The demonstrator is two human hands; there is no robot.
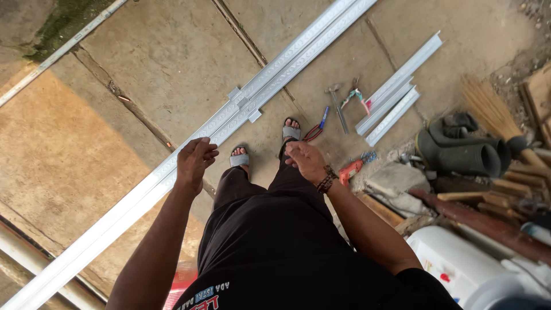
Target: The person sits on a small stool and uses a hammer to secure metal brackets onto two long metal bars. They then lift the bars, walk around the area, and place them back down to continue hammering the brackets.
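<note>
Metal channel [172,172] ends cut off; left hand [194,162] over it.

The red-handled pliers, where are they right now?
In the head view, the red-handled pliers lie on the concrete floor just right of the right foot, left of the hammer.

Black shirt [275,270], beaded bracelet [327,179], grey sandals [239,159].

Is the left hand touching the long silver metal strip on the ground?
Cannot tell. In the head view the left hand overlaps the long metal strip, but looking straight down hides whether it touches or hovers above.
</note>
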